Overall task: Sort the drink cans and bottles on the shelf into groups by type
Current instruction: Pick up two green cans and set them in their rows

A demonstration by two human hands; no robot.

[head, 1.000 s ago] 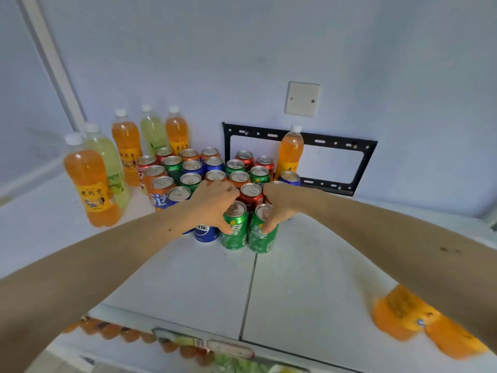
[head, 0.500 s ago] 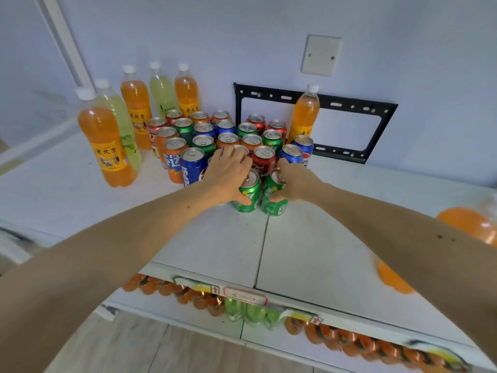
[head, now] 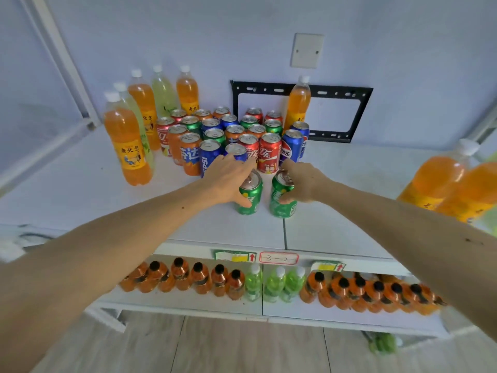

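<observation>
Head view, left to right: tall bottles (head: pixel 126 146), orange and pale green mixed, stand at far left of the shelf (head: pixel 67 189); the can cluster (head: pixel 231 133) behind the hands is still a jumble of red, orange, green and blue. Left hand (head: pixel 228 181) curls around one green can (head: pixel 250 196); right hand (head: pixel 301 184) grips a second green can (head: pixel 282 197), both just in front of the cluster, apart from each other. More orange bottles (head: pixel 451 184) at far right. Judged barely begun: only these two greens separated.
</observation>
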